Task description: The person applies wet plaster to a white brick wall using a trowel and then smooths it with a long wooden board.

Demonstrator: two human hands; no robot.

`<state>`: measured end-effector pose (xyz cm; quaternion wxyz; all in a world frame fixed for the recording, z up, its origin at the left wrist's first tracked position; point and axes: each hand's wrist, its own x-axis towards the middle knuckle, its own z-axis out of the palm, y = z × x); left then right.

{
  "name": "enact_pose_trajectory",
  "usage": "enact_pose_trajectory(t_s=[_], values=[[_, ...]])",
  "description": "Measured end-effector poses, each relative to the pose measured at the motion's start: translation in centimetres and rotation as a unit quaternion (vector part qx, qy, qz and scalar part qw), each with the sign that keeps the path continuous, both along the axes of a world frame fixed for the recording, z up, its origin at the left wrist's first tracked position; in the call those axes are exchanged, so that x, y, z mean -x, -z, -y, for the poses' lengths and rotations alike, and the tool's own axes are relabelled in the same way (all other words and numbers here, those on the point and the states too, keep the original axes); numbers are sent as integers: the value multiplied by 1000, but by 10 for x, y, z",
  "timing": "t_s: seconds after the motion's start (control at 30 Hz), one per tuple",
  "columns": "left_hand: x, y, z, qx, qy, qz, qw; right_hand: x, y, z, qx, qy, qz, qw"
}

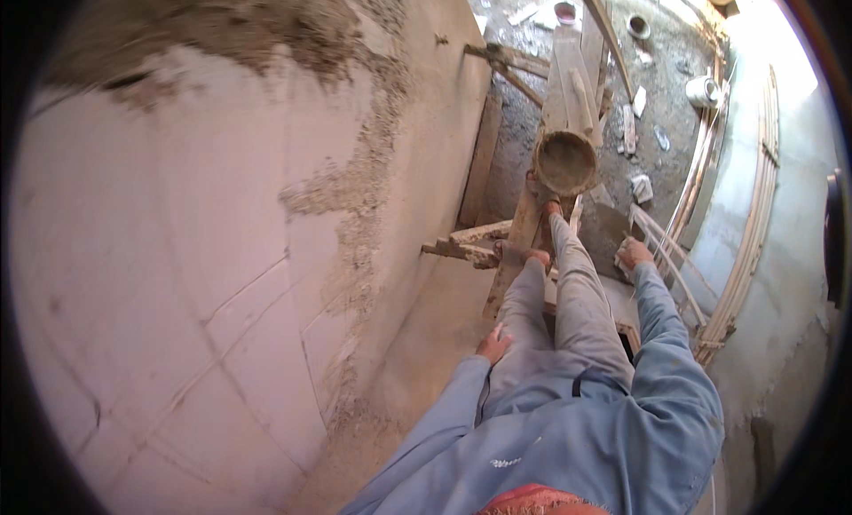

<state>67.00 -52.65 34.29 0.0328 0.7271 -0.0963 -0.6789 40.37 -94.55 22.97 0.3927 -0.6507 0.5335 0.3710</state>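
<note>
My right hand (634, 254) is closed at the right of my legs, round what looks like the handle of a plastering trowel. Its flat, mortar-grey blade (607, 229) shows just beyond the fingers. My left hand (494, 344) lies against my left thigh, fingers loosely stretched and holding nothing. Beyond my feet a round tub (566, 162) of wet grey-brown mortar stands on the scaffold planks (563, 80). To my left rises a wall (222, 275), partly pale and bare with joint lines, partly covered in rough mortar along its top and right side.
I stand on narrow planks above the ground, wooden braces (475, 244) jutting toward the wall. Long poles (750, 240) run along the right side. A white bucket (703, 91), a small pot (638, 27) and scattered debris lie on the ground below.
</note>
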Motion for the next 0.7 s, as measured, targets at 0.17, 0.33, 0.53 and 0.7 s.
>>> enact_pose_trajectory(t_s=[0.17, 0.33, 0.53, 0.7], values=[[29, 51, 73, -120, 158, 38, 980, -24, 91, 25, 72, -52, -44, 995], [21, 72, 98, -202, 181, 92, 958, -92, 196, 66, 195, -147, -29, 969], [33, 91, 89, -119, 210, 128, 962, -132, 313, 48, 154, 27, -1, 988], [40, 96, 75, -98, 215, 156, 959, -139, 348, -1, 26, 220, 209, 952]])
